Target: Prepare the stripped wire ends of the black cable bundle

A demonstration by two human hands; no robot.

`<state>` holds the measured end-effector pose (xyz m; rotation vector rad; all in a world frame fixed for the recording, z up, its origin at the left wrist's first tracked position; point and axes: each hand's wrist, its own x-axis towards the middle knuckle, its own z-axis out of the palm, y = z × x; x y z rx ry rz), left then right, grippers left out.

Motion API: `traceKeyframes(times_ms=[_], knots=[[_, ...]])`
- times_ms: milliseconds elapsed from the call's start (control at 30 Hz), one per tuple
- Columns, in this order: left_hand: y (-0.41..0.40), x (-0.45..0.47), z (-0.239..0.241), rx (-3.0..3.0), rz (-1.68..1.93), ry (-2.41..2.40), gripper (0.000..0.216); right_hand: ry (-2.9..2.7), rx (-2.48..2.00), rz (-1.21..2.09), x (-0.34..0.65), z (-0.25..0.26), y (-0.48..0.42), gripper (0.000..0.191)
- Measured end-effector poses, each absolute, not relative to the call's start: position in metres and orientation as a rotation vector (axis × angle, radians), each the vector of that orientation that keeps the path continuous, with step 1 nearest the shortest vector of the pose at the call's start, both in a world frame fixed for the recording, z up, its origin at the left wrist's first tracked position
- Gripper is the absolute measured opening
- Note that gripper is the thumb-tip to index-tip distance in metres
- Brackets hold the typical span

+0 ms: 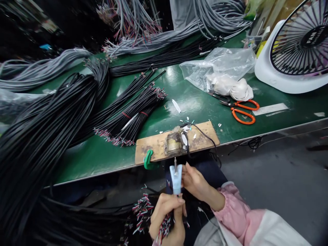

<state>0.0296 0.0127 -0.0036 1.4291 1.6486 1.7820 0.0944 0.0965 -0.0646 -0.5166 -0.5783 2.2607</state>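
My left hand is closed around black cables with stripped red, white and teal wire ends, held upright just below a light-blue forked clip. The clip sits in line with a thin metal shaft that points out from a small, grimy motor. My right hand is at the clip's right side, fingers loosely curved and thumb apart; whether it touches the clip is unclear. More coloured wire ends lie left of my left hand.
A wooden board carries the motor, with a green clamp at the table edge. Black cable bundles lie on the green table. Orange-handled scissors, a plastic bag and a white fan are on the right.
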Motion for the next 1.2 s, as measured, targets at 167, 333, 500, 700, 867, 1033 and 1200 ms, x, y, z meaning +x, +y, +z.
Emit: traceKeyframes(times_ms=[167,333,500,700,867,1033,1200], knots=[[0.002,0.025,-0.001,1.404,1.717,1.623,0.019,-0.829,-0.592,2.201,0.118,-0.082,0.077,0.052],[-0.011,0.018,-0.008,1.158,1.418,1.653,0.005,-0.971,-0.587,2.291,0.133,-0.077,0.061,0.042],[-0.015,0.024,-0.031,1.079,1.530,1.875,0.014,-0.931,-0.564,2.254,0.133,-0.076,0.055,0.039],[-0.020,0.036,-0.060,1.196,1.726,2.182,0.013,-1.225,-0.400,2.190,0.148,-0.080,0.055,0.054],[-0.030,0.041,-0.081,1.341,1.693,2.246,0.005,-1.389,-0.523,2.115,0.151,-0.074,0.048,0.059],[-0.044,0.046,-0.083,1.481,1.710,2.252,0.002,-1.182,-0.897,1.889,0.143,-0.071,0.051,0.033],[-0.055,0.043,-0.075,1.659,1.597,2.183,0.004,-1.083,-0.780,2.124,0.142,-0.074,0.056,0.040]])
